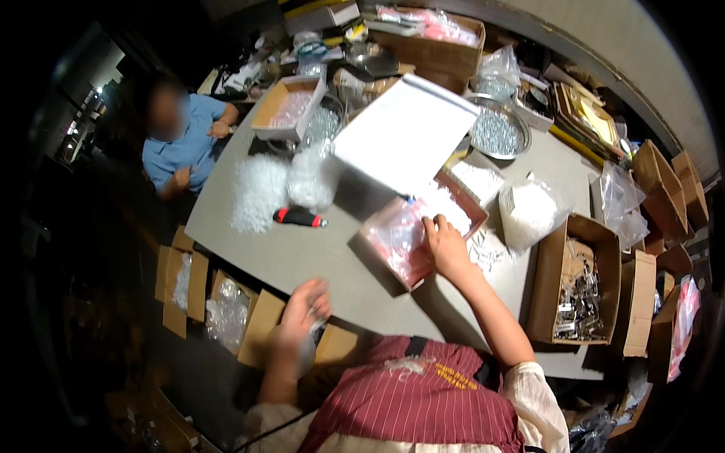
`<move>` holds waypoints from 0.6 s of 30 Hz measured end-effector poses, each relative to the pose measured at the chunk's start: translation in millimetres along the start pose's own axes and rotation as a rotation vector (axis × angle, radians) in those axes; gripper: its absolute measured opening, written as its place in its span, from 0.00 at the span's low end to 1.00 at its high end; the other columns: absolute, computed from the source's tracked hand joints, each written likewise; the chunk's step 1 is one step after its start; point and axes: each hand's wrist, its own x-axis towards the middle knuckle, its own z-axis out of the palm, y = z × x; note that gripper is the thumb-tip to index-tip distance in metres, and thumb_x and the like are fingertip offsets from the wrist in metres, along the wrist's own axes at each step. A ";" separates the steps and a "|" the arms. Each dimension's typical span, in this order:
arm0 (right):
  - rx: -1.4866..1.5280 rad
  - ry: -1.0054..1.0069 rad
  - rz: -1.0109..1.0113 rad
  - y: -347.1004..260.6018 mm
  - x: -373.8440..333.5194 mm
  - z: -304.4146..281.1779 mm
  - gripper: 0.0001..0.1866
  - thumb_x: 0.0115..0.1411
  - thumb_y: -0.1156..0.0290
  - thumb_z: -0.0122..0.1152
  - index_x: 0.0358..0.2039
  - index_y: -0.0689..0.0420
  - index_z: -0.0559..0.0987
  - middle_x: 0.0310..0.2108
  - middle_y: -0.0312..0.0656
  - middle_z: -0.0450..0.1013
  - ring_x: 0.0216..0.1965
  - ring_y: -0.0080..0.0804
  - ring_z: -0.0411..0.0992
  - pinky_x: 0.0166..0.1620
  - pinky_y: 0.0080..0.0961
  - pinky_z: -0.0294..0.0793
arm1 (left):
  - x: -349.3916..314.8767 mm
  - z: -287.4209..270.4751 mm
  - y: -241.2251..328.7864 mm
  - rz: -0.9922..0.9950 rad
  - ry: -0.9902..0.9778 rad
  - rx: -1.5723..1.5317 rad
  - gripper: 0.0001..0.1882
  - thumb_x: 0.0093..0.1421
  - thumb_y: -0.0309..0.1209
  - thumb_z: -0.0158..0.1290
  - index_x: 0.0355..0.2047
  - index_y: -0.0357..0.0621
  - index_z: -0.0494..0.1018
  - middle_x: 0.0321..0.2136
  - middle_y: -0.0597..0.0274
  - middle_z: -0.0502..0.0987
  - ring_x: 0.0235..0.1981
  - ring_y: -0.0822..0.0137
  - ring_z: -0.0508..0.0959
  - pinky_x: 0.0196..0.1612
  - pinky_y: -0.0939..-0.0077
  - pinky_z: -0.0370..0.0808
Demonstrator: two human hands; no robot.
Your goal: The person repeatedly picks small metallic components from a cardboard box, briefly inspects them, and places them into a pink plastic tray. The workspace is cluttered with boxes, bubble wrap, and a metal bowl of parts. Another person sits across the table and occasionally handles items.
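Observation:
My right hand [445, 245] reaches into a small cardboard box [408, 283] near the table's middle, fingers slightly apart and touching what lies inside. The box holds clear plastic bags with red print [396, 238] and, at its far end, small white pieces [445, 208]. My left hand [308, 303] hovers off the table's near edge, its fingers curled and smeared by motion. I cannot make out whether it holds anything; a greyish, see-through thing [307, 351] shows beside the wrist.
A white box lid [408, 136] lies beyond. Around stand a red-black tool [300, 217], white plastic pieces [258, 192], a bag of white parts [529, 211], a metal bowl of screws [498, 132] and a carton of metal parts [578, 302]. A person in blue [181, 140] is far left.

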 end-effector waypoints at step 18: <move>0.763 0.332 0.085 8.1 -22.0 -54.4 0.09 0.63 0.74 0.63 0.41 0.61 0.85 0.45 0.47 0.83 0.43 0.38 0.81 0.50 0.31 0.76 | 9.8 46.3 4.2 0.937 0.420 1.146 0.08 0.68 0.28 0.55 0.44 0.40 0.78 0.37 0.57 0.82 0.35 0.66 0.80 0.40 0.70 0.77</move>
